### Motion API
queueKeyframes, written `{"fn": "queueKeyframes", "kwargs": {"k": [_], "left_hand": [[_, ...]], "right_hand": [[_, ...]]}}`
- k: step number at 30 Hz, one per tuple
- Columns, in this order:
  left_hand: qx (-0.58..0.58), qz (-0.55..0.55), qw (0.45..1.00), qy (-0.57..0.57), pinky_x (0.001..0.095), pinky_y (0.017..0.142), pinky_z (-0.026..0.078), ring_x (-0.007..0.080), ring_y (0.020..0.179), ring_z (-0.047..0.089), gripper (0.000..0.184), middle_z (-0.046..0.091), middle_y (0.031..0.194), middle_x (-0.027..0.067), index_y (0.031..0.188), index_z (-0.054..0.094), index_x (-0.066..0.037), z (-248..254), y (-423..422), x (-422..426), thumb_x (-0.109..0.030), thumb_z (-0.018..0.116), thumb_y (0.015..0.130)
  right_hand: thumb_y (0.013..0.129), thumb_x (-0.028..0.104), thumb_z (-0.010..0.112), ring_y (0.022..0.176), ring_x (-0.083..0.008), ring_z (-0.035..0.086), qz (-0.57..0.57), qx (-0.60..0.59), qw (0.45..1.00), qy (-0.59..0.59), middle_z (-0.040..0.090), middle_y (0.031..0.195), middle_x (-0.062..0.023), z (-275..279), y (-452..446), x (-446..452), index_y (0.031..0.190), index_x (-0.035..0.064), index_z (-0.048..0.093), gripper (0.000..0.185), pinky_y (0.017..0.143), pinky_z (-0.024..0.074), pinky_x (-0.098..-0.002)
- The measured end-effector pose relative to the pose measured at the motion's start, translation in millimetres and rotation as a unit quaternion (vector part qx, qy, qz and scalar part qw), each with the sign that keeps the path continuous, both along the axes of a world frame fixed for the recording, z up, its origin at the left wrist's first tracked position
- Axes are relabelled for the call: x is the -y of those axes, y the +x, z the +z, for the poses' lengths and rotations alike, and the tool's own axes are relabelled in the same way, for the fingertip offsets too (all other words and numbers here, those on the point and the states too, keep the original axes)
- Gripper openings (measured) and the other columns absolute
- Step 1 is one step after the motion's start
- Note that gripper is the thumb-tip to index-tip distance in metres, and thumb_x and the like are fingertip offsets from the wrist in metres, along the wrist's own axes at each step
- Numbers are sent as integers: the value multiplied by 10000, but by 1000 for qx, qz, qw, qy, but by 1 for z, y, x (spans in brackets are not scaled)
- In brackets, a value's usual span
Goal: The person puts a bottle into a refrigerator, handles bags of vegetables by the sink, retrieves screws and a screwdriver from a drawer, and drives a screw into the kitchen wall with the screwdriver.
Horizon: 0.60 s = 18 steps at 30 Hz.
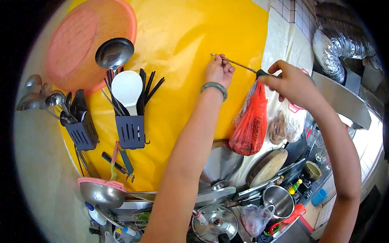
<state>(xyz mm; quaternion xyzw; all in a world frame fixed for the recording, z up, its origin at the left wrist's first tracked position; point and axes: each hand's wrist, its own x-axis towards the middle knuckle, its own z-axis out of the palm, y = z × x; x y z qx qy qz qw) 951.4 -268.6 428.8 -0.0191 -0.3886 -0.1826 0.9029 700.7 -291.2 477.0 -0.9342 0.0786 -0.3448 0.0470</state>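
Note:
Against the yellow wall covering, my left hand [220,72], with a bracelet at the wrist, is closed in a pinch. Its fingertips hold the far end of a long thin screwdriver [242,65], near a small metal point [212,54] at the wall. My right hand [292,84] is bent around the screwdriver's dark handle, with thumb and index finger closed on it. Just below those fingers hangs a full red plastic bag [252,121]; what it hangs from is hidden. A clear bag [285,127] hangs to its right.
Left on the wall are a pink colander [77,44], a ladle [114,52] and a grey utensil holder [130,131]. Below stand a steel strainer [101,194], a wok [221,164], a round cutting board [268,167], a pot [278,201] and a glass lid [214,222].

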Motion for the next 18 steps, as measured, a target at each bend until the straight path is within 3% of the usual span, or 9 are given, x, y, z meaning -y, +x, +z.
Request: {"fn": "queueKeyframes", "kwargs": {"k": [1,3,5,7,11,15,18], "left_hand": [[-4,2,1000,1,265,526,331,116,517,326,236,423,685,14,861,489,-84,0,0,0,-256,384,984],[-14,8,1000,3,264,531,338,113,506,324,232,430,684,12,860,495,-77,-1,0,1,-245,389,981],[-31,26,999,4,265,533,342,115,505,327,226,423,667,9,853,491,-82,0,-2,4,-243,397,979],[-50,42,998,15,267,537,347,115,504,331,223,418,651,4,847,489,-87,1,-4,5,-245,402,978],[-69,40,997,21,270,544,357,114,501,339,229,413,629,-9,843,492,-94,7,-8,4,-256,405,979],[-65,15,998,0,270,564,383,109,511,360,232,417,633,-11,854,499,-85,5,-9,2,-246,393,984],[-54,18,998,2,286,557,401,116,518,370,239,399,640,-4,879,483,-75,6,-6,3,-254,370,989]], "right_hand": [[820,273,608,562,-198,597,-8,40,991,-130,636,761,-109,-7,-3,1,977,-17,551,335,505,478,-323],[794,299,637,652,-252,641,-21,117,917,-380,629,784,-134,-22,-5,7,905,-14,554,343,543,511,-362],[790,317,640,728,-277,641,-77,109,895,-426,621,807,-141,-30,-1,4,940,17,544,349,579,517,-377],[801,325,628,764,-296,637,-92,100,879,-458,609,849,-154,-40,4,8,1056,51,517,390,604,521,-396],[821,247,597,729,-293,630,-59,64,915,-394,591,918,-160,-54,-9,-4,1121,58,499,368,578,516,-397],[797,183,596,679,-299,630,-80,132,883,-444,583,828,-146,-48,0,10,1066,58,508,310,530,512,-382],[804,178,584,643,-311,621,-35,137,903,-405,590,787,-149,-39,2,15,1024,41,513,269,535,510,-395]]}}
